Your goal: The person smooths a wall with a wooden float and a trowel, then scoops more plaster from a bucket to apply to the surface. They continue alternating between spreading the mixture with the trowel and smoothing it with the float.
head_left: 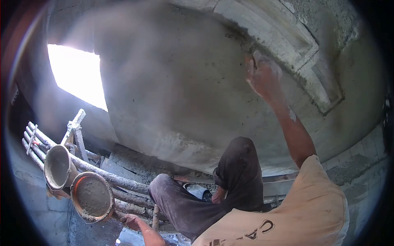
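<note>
The right hand, dusted with pale grime, is up at the plastered wall, its fingers bent in toward the thumb; from here I can't tell whether they grip a tool. Just above that hand runs a raised moulding, its edge rough. Under the arm are the person's bent knees in dark trousers and a tan shirt. The left hand is low down, well apart from the right, its fingers partly curled beside a bucket of grey mortar; I can't make out what they close on, if anything. Just past that bucket, farther from the left hand, sits a second bucket. Rough poles run above the left hand, and a bright opening shows across the wall, left of the right hand.
</note>
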A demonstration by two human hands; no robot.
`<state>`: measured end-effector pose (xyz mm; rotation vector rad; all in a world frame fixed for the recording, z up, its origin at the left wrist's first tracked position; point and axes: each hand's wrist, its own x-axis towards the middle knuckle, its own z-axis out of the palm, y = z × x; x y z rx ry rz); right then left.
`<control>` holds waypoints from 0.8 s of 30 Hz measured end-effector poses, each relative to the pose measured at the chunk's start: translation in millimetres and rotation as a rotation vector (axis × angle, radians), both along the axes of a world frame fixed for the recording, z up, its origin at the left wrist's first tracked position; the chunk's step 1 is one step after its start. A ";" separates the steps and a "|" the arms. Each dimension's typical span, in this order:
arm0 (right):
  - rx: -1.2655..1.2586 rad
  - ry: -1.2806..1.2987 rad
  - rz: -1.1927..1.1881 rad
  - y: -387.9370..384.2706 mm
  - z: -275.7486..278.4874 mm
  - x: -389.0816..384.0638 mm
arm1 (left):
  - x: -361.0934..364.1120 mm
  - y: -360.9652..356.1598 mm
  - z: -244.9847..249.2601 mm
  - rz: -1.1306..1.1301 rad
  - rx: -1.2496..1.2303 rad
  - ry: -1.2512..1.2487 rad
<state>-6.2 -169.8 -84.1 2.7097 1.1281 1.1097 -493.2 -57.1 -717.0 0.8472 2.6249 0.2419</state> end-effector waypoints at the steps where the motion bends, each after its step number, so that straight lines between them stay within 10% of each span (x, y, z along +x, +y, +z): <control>1: -0.039 0.019 -0.029 -0.5 0.7 -8.9 | 3.3 0.3 0.0 -0.007 0.001 -0.001; 14: 0.076 0.013 -0.065 -52.5 11.9 5.8 | 2.3 1.7 3.7 -0.048 0.020 0.006; 17: 0.206 0.246 0.044 -59.4 3.5 -34.8 | 6.1 5.6 4.0 -0.056 0.028 0.007; 18: 0.074 -0.060 0.292 -69.9 -19.7 -29.5 | 7.3 5.5 3.8 -0.070 0.033 0.012; 20: 0.351 1.017 0.223 -76.0 -51.5 -66.9 | 10.2 7.4 3.1 -0.091 0.040 0.011; 24: -0.300 1.104 0.201 -66.5 -110.6 -93.9 | 7.0 13.1 1.2 -0.120 0.073 0.025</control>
